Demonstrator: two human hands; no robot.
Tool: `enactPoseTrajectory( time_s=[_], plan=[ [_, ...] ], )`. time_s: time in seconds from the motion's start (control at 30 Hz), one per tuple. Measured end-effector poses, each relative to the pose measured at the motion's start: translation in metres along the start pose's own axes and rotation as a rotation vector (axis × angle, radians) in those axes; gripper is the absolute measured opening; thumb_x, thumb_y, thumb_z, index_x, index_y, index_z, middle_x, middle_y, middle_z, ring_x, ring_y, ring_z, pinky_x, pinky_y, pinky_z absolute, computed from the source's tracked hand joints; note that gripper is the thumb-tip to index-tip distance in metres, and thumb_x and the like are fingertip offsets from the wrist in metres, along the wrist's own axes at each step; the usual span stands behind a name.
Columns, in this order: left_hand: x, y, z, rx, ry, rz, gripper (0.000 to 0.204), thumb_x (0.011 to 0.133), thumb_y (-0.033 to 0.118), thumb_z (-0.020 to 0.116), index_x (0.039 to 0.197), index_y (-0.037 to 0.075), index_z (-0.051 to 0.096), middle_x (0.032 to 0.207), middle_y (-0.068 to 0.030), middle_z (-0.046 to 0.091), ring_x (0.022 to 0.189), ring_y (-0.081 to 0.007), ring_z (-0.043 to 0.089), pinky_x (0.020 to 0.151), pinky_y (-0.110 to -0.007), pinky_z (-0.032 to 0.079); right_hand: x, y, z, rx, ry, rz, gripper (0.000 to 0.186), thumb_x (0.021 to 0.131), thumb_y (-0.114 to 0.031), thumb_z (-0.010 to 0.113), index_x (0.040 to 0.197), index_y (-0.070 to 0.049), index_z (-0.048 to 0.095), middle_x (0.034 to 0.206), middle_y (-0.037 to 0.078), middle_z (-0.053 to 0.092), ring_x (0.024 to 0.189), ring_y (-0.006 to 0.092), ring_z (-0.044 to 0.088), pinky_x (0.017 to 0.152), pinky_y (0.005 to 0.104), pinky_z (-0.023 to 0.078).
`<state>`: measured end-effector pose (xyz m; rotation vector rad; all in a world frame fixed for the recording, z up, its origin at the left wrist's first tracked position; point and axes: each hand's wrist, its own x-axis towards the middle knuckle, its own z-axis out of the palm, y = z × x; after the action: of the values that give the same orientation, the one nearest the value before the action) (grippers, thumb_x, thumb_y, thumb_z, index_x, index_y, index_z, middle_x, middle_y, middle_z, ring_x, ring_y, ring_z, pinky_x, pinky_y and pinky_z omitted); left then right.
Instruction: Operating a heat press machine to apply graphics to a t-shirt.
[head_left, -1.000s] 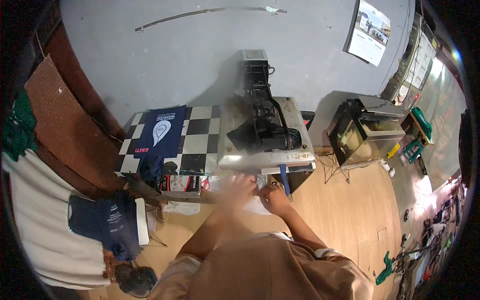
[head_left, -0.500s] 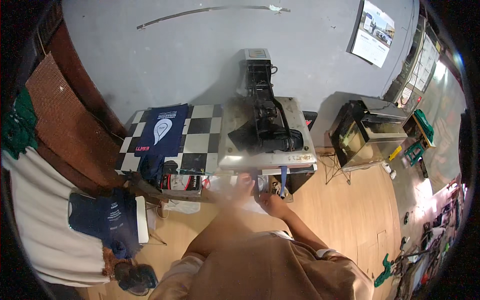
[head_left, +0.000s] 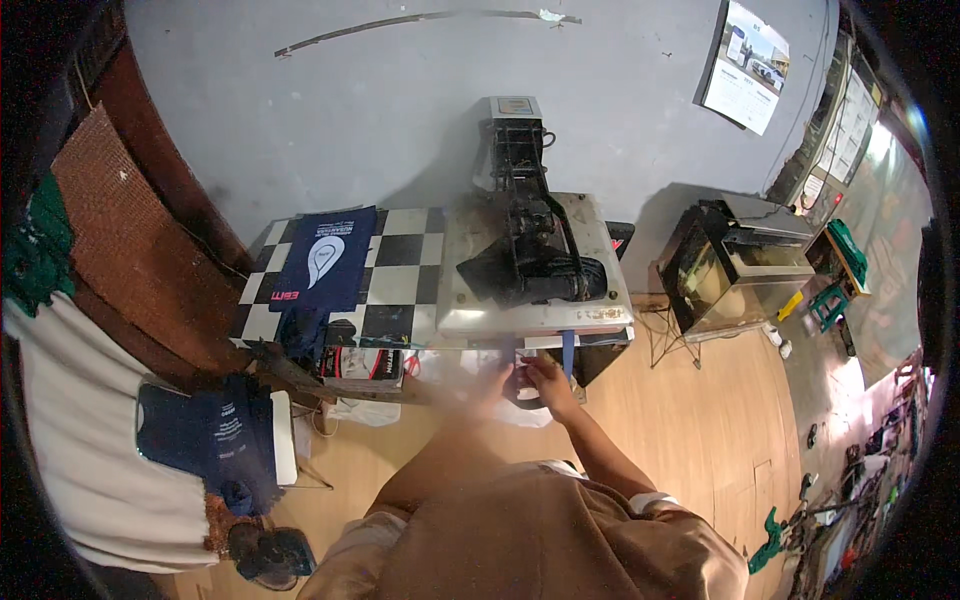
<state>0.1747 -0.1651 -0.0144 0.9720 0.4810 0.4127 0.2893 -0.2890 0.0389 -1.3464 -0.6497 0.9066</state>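
A heat press [head_left: 535, 318] with a pale metal top plate and black lever frame stands on the checkered table [head_left: 405, 250]. Just below its front edge are both of my hands. My left hand [head_left: 493, 385] is smeared by a blurry patch, so its fingers do not read. Fingers bent together, my right hand [head_left: 548, 382] grips a small dark and whitish thing [head_left: 526, 372] between the hands, whose kind I cannot make out. Beside that hand a blue strap [head_left: 568, 352] hangs from under the press. To the left a navy printed cloth [head_left: 325, 262] lies flat on the table.
Under the table sits a red, black and white box [head_left: 362, 364]. More navy garments [head_left: 215, 435] drape over a stand at the left. A glass tank [head_left: 745, 265] stands right of the press. Dark sandals [head_left: 272, 558] lie on the floor at lower left.
My right hand has moved up and slightly inward, closer to the press edge and to my left hand. My left hand has shifted slightly right and down. The press and cloth are unchanged.
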Motion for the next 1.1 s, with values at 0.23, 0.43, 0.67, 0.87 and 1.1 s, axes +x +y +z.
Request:
enactPoseTrajectory(
  time_s=[0.23,0.43,0.67,0.87,1.1],
  plan=[
    [0.001,-0.053,-0.029,0.409,0.075,0.171,0.027,0.088,0.024,0.065,0.106,0.004,0.065,0.092,-0.0146,0.065,0.083,-0.0297,0.065,0.073,-0.043,0.052,0.041,-0.017,0.014,0.301,-0.12,0.384,0.031,0.104,-0.023,0.045,0.119,0.002,0.055,0.097,0.012,0.066,0.082,0.0221,0.064,0.078,0.0348,0.053],
    [-0.02,-0.046,-0.037,0.495,-0.128,0.37,0.026,0.088,0.023,0.065,0.107,0.005,0.065,0.095,-0.015,0.064,0.089,-0.0327,0.064,0.077,-0.045,0.05,0.042,-0.031,0.041,0.467,-0.055,0.397,0.028,0.103,-0.022,0.043,0.114,0.0,0.057,0.094,0.013,0.065,0.082,0.0245,0.064,0.079,0.0383,0.055],
    [-0.044,-0.032,-0.032,0.828,-0.146,0.363,0.026,0.097,0.024,0.064,0.12,0.013,0.061,0.119,-0.0032,0.064,0.108,-0.0211,0.062,0.09,-0.038,0.05,0.035,0.0,0.029,0.512,-0.123,0.355,0.027,0.104,-0.021,0.041,0.11,0.0,0.057,0.092,0.014,0.066,0.077,0.0255,0.066,0.073,0.0368,0.056],
    [-0.003,-0.067,-0.072,0.534,-0.048,0.204,0.031,0.095,0.022,0.066,0.122,0.012,0.058,0.117,-0.0046,0.064,0.106,-0.0191,0.062,0.087,-0.036,0.05,0.022,0.016,0.033,0.376,-0.173,0.252,0.022,0.104,-0.018,0.044,0.107,0.0,0.057,0.087,0.014,0.067,0.072,0.0261,0.067,0.069,0.0352,0.057],
    [-0.04,0.01,0.01,-0.038,0.116,0.281,0.039,0.079,0.013,0.071,0.116,0.008,0.061,0.101,-0.0079,0.064,0.093,-0.0213,0.063,0.077,-0.037,0.052,0.008,0.034,0.018,0.189,-0.122,0.165,0.02,0.099,-0.014,0.057,0.109,0.002,0.064,0.088,0.01,0.068,0.074,0.0216,0.066,0.069,0.0328,0.055]
  ],
)
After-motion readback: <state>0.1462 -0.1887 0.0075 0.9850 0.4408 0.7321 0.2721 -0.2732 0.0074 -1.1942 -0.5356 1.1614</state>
